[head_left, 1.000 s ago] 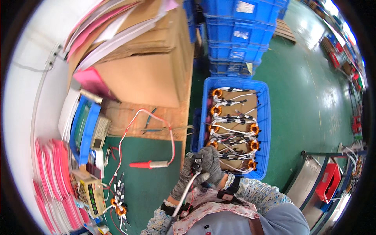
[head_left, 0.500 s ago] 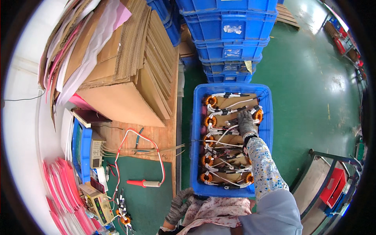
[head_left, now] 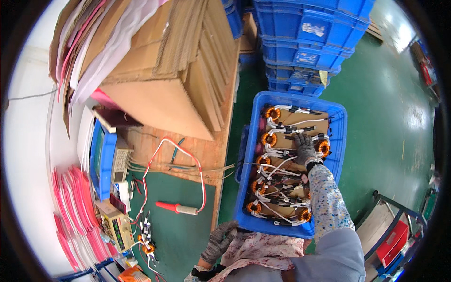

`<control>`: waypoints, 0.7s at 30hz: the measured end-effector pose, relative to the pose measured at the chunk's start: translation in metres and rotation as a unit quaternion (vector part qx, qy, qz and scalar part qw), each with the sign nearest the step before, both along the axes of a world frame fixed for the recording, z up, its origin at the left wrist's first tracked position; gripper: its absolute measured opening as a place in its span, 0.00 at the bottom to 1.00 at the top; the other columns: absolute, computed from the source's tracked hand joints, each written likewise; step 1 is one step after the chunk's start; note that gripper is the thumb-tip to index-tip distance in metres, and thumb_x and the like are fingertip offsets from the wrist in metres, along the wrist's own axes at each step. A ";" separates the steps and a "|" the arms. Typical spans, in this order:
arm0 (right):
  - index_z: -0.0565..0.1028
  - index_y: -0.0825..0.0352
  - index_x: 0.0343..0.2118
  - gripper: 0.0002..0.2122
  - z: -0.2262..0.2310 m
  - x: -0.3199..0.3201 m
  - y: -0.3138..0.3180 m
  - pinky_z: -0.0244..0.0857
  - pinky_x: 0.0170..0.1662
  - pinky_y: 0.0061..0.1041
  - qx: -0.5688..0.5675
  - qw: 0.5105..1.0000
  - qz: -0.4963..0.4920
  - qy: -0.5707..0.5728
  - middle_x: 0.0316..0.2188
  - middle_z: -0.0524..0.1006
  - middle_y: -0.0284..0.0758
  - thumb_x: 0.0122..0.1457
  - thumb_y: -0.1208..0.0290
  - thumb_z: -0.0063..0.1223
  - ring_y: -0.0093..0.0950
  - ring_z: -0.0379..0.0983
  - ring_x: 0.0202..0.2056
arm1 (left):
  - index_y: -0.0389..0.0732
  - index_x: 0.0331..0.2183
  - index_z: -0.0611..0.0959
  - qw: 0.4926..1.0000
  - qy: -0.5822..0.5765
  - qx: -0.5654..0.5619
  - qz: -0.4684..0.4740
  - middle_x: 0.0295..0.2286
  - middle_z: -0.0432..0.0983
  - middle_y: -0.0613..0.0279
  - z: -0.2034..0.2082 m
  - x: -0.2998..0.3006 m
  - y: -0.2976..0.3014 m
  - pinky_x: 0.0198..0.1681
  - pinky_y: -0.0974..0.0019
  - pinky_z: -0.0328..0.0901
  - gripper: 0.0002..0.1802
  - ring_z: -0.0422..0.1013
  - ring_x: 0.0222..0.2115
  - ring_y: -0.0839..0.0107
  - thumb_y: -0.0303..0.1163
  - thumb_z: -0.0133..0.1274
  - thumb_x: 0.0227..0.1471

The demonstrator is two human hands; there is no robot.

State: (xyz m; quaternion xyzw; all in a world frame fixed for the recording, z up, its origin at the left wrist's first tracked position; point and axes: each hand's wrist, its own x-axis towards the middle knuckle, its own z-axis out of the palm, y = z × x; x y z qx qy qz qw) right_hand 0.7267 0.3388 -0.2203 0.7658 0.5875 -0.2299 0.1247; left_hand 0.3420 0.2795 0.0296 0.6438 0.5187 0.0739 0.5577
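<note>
A blue plastic crate (head_left: pixel 342 123) stands on the green floor to my right, filled with copper-wound coils (head_left: pixel 268 138) with white and black leads, laid on cardboard sheets. My right hand (head_left: pixel 304 148), in a grey knit glove, reaches into the crate and rests on the cardboard among the coils; whether it grips anything cannot be told. My left hand (head_left: pixel 219 241), also gloved, hangs near my body at the bench's front edge, fingers curled, with nothing seen in it.
A bench with a green mat (head_left: pixel 178 235) holds a soldering iron (head_left: pixel 177 208) with a red cable, a test meter (head_left: pixel 114 225), a few coils (head_left: pixel 147 246) and pink sheets (head_left: pixel 70 221). Folded cardboard (head_left: pixel 164 75) is piled behind. Stacked blue crates (head_left: pixel 305 42) stand beyond.
My right hand left the bench area and reached out into the blue crate, then moved a little nearer the middle. My head turned toward the crate. My left hand dropped lower.
</note>
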 end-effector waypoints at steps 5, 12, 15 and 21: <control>0.40 0.67 0.58 0.53 0.022 -0.004 -0.006 0.28 0.61 0.40 0.016 1.000 0.019 0.009 0.60 0.42 0.44 0.33 0.51 0.61 0.42 0.35 0.61 | 0.39 0.42 0.74 0.999 0.007 0.031 -0.024 0.35 0.72 0.54 -0.002 -0.007 -0.003 0.40 0.66 0.64 0.15 0.70 0.37 0.65 0.27 0.49 0.49; 0.69 0.62 0.42 0.17 0.032 -0.094 0.021 0.55 0.48 0.35 0.096 0.974 0.074 0.191 0.39 0.70 0.38 0.48 0.64 0.46 0.34 0.63 0.46 | 0.38 0.41 0.74 0.999 0.030 0.040 0.017 0.36 0.72 0.55 -0.004 -0.019 -0.005 0.42 0.64 0.63 0.14 0.69 0.39 0.63 0.29 0.49 0.49; 0.73 0.59 0.37 0.12 -0.007 -0.128 0.016 0.59 0.42 0.38 0.158 0.945 0.239 0.160 0.35 0.72 0.33 0.49 0.64 0.45 0.34 0.68 0.41 | 0.39 0.41 0.74 0.997 0.019 0.071 0.005 0.37 0.72 0.54 -0.003 -0.019 -0.007 0.42 0.63 0.63 0.14 0.69 0.39 0.61 0.29 0.49 0.49; 0.75 0.59 0.20 0.07 0.013 -0.176 -0.006 0.62 0.31 0.33 -0.060 0.945 0.320 0.029 0.26 0.75 0.35 0.47 0.66 0.45 0.35 0.70 0.33 | 0.40 0.42 0.73 0.996 0.025 0.084 0.021 0.37 0.71 0.53 -0.003 -0.044 -0.020 0.43 0.62 0.62 0.15 0.68 0.39 0.59 0.30 0.49 0.49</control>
